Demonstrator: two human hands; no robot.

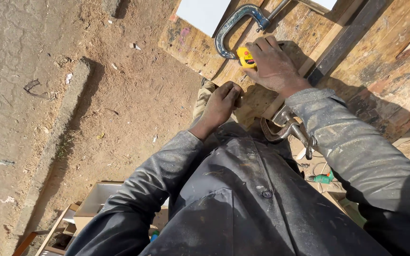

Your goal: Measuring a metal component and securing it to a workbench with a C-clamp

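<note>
Hands: right (274, 64) gripping a scuffed yellow tape measure (246, 57), left (222, 102) curled closed against the worn plywood bench (371, 61).

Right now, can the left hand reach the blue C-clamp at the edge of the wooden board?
Probably yes. The left hand rests closed at the board's near edge, and the blue C-clamp sits just beyond it. Only the right hand, holding a yellow tape measure, lies beside that path.

1 view only, from a camera on the person's head. It looks steeply down along the chest and both sleeves, tilted sideways. The wooden workbench (357, 66) sits close at upper right; the dirt ground (119, 95) lies farther off at left.
</note>
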